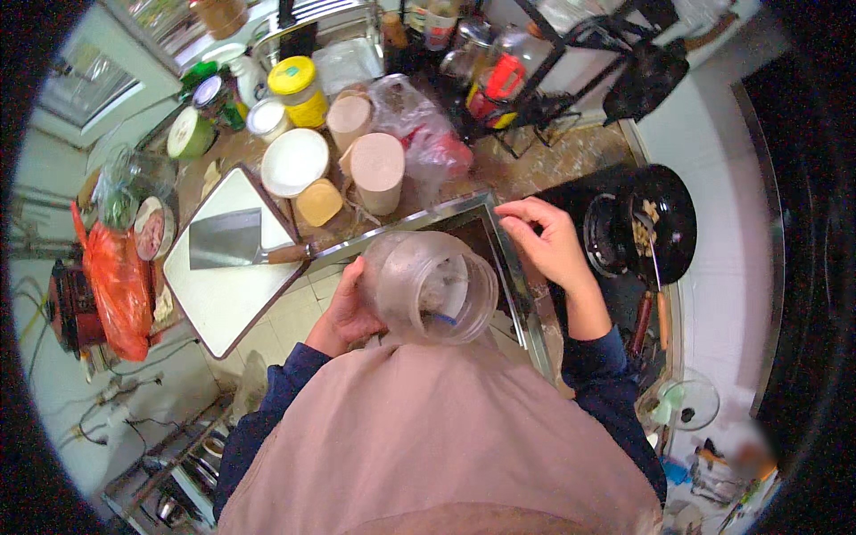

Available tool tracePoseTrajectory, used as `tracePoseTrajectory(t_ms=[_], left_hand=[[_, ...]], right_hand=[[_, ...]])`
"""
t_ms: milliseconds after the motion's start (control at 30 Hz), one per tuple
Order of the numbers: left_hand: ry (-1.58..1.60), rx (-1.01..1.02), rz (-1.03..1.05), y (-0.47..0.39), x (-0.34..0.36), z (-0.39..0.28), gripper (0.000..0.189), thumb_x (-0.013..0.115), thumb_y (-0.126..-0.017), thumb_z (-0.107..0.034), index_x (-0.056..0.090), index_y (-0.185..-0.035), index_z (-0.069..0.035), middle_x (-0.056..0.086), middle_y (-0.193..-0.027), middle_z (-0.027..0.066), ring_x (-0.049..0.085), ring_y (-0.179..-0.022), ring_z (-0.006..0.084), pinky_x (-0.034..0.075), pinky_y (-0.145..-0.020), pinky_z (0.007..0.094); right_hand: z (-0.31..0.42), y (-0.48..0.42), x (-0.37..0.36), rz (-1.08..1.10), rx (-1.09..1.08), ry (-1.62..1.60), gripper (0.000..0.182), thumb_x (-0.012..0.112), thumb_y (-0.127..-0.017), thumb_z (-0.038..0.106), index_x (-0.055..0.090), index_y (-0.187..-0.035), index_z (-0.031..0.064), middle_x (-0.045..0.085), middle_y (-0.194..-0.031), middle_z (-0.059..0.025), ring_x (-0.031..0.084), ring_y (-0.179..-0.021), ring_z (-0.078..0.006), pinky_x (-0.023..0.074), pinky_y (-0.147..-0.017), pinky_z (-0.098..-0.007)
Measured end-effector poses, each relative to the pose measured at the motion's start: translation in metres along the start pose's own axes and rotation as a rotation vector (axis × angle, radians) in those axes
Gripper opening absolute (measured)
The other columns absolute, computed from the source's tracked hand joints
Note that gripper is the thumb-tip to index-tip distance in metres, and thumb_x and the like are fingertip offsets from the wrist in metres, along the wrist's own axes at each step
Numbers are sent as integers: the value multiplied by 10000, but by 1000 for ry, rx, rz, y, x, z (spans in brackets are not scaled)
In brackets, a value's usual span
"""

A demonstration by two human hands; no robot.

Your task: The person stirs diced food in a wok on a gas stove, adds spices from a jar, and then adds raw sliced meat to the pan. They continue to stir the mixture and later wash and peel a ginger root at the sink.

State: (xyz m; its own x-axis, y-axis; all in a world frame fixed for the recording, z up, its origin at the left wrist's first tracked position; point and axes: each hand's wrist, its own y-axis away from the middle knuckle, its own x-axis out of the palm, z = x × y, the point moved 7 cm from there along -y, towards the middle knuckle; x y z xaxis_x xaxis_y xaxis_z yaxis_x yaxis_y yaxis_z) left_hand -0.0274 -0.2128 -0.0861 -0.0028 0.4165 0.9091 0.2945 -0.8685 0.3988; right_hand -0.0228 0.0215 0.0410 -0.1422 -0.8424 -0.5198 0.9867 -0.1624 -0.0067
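My left hand (349, 301) grips the side of a wide-mouthed clear jar (401, 294), held tilted in front of my body. Its mouth is uncovered and faces right. Inside, a whitish mass shows through the wall along with a small blue item (441, 318), perhaps a spoon handle. To the right, my right hand (545, 237) hovers near the metal-trimmed counter edge (505, 257), thumb and fingertips drawn close together. Whether anything small sits between those fingertips is hidden. Beyond that hand, a black wok (675, 227) holds pale food pieces (643, 231) and a metal spatula (656, 267).
A cleaver (227, 239) lies on a white cutting board (224, 304) at left, its wooden handle towards the jar. Behind stand a white bowl (295, 162), a yellow-lidded jar (297, 90) and pinkish canisters (378, 174). An orange plastic bag (120, 291) is far left.
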Motion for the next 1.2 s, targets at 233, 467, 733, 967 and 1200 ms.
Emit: tracePoseTrajectory(t_ms=[233,467,733,967,1200], left_hand=[[232,268,16,32,-16,-18,669,397,-846,-579,339,-1342,-134,388,-1346,118,375,-1229,307,298,-1021,509],[294,499,32,71,-42,-40,653,373,-865,-553,347,-1332,-98,389,-1337,147,398,-1207,327,335,-999,508],[339,667,40,104,-68,-55,650,348,-874,-547,328,-1343,-98,381,-1340,156,393,-1209,341,333,-1002,506],[499,723,126,111,-67,-64,662,304,-878,-560,297,-1362,-109,367,-1349,158,384,-1215,351,322,-1010,502],[564,550,262,108,-35,-75,752,237,-819,-676,264,-1386,-184,298,-1402,103,340,-1256,316,304,-1002,528]], right_hand=[[38,-21,95,342,-126,-369,475,488,-897,410,525,-1152,11,571,-1031,-75,534,-952,-130,428,-830,-271],[110,-69,172,253,-571,231,510,704,-672,66,518,-1146,38,537,-1104,-130,514,-1032,-275,423,-875,-350],[61,-124,257,392,-630,854,820,795,-493,152,442,-1230,76,526,-1102,-131,485,-1049,-289,398,-899,-395],[117,-119,217,295,-506,636,678,764,-540,124,487,-1155,52,537,-1055,-155,518,-958,-330,441,-839,-380],[215,-69,88,-30,-448,-81,787,774,-551,103,413,-1247,32,530,-1071,-89,540,-1008,-210,449,-861,-313]])
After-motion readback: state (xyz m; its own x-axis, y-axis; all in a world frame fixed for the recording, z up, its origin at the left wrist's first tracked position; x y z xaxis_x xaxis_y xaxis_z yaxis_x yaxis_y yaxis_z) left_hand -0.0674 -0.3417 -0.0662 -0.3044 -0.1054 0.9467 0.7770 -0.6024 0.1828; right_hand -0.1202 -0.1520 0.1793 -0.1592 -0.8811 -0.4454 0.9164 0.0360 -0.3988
